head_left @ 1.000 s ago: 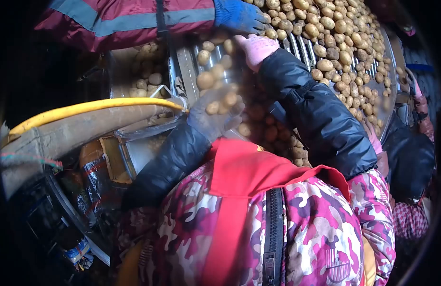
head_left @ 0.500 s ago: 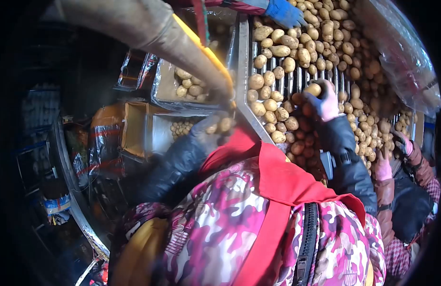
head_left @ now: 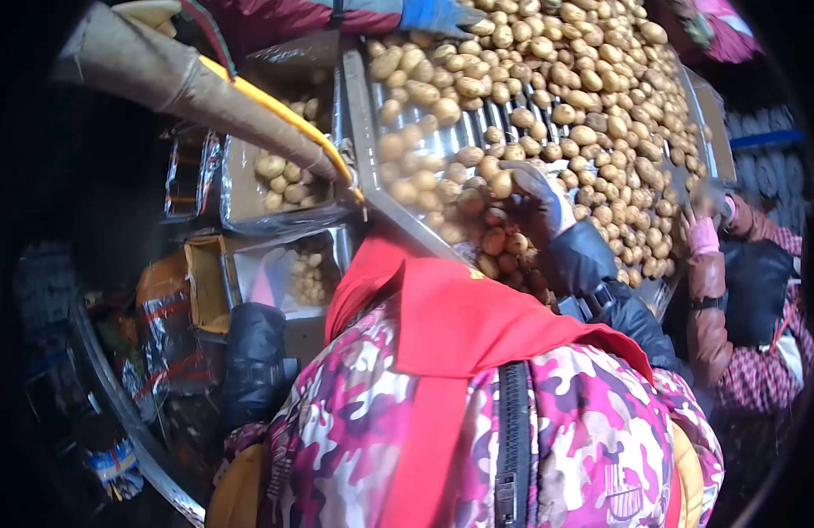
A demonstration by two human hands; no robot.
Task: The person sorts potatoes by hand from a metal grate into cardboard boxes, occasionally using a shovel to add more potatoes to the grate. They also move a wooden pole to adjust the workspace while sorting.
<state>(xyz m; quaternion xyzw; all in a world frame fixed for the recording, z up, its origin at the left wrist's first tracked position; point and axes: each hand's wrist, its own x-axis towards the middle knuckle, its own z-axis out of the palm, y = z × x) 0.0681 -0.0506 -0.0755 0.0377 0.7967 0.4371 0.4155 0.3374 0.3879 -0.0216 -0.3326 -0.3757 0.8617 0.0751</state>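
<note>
My left hand [head_left: 270, 275], in a pink and grey glove and blurred, is over the left side of a plastic-lined box [head_left: 248, 267]. Its fingers look stretched out, with no potato visible in them. Small potatoes [head_left: 308, 283] lie in that box, just right of the hand. On the sorting table, my right hand [head_left: 541, 201], gloved and dark at the fingers, grips a potato [head_left: 501, 183]. Around it are many loose potatoes [head_left: 600, 167], some resting on metal rollers [head_left: 490, 117]. Reddish, shaded potatoes [head_left: 504, 242] lie just below the right hand.
A second lined box [head_left: 239, 180] holds larger potatoes. A thick pipe [head_left: 204, 92] with a yellow edge slants above the boxes. The table's metal rim [head_left: 363, 132] divides boxes from rollers. A co-worker's blue glove [head_left: 438, 16] is at top; another co-worker's hands [head_left: 704, 216] are at right.
My left hand has moved left and down from the rim to above the small-potato box, and the potatoes it held are out of it. My view has shifted right.
</note>
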